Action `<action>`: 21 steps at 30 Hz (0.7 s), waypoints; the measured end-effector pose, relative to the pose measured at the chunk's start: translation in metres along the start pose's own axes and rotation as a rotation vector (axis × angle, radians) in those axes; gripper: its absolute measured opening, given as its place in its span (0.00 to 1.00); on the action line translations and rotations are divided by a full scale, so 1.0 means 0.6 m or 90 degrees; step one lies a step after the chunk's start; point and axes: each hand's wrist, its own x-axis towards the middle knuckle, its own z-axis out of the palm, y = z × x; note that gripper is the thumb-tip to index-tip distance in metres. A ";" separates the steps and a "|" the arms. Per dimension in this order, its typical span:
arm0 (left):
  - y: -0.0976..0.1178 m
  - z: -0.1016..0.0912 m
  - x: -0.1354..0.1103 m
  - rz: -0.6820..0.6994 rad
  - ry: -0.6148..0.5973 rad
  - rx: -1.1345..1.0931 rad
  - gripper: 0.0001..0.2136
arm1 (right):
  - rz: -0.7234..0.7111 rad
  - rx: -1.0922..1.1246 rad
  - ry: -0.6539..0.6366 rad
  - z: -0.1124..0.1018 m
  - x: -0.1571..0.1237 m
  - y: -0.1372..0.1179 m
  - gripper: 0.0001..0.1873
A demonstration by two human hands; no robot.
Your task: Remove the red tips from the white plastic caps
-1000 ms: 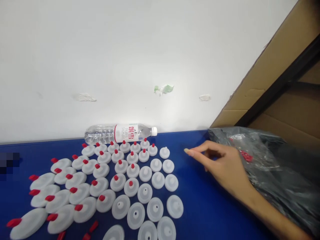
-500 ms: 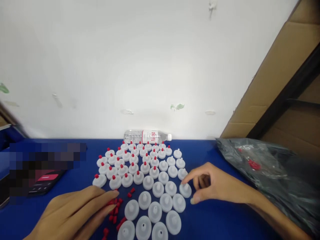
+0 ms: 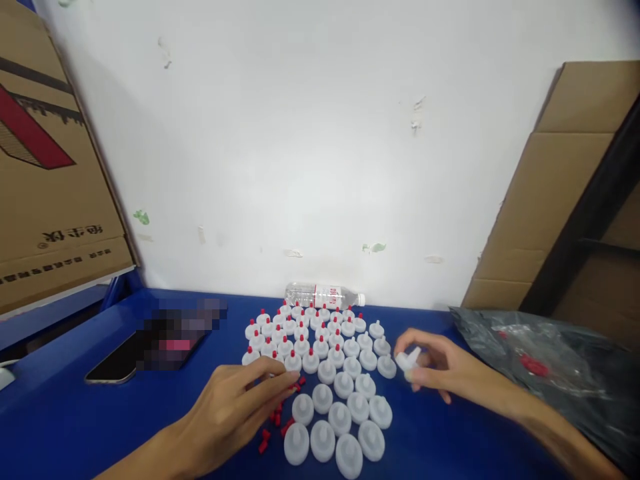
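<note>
Several white plastic caps (image 3: pixel 325 363) stand in rows on the blue table (image 3: pixel 150 413); those at the back carry red tips, the front ones are bare. My right hand (image 3: pixel 440 373) pinches one white cap (image 3: pixel 407 360) lifted just right of the rows. My left hand (image 3: pixel 240 407) lies over a scatter of small red tips (image 3: pixel 280 420) at the rows' left front, fingers pressed together with fingertips touching them; what they grip is hidden.
A clear water bottle (image 3: pixel 325 295) lies against the white wall. A phone (image 3: pixel 120 363) rests at left. A grey plastic bag (image 3: pixel 540 373) holding red bits sits at right. Cardboard boxes (image 3: pixel 45 193) stand left and right.
The view pulled back and up. My right hand picked a white cap off the right side of the rows and lifted it. My left hand stayed on the red tips.
</note>
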 end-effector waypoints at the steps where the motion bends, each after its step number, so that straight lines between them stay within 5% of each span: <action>1: 0.001 -0.001 0.002 -0.001 -0.001 0.000 0.10 | -0.002 0.021 0.009 0.004 -0.003 -0.008 0.25; 5: 0.007 -0.001 0.005 -0.002 0.006 -0.018 0.09 | -0.021 -0.041 0.080 0.049 -0.007 -0.049 0.21; 8: 0.011 0.001 0.006 0.001 0.010 -0.022 0.09 | -0.195 -0.255 0.205 0.107 0.001 -0.085 0.16; 12: 0.013 -0.001 0.008 -0.002 0.012 -0.028 0.09 | -0.386 -0.534 0.248 0.176 0.018 -0.112 0.22; 21: 0.028 0.000 0.010 0.013 0.002 -0.040 0.09 | -0.499 -0.562 0.331 0.211 0.032 -0.076 0.12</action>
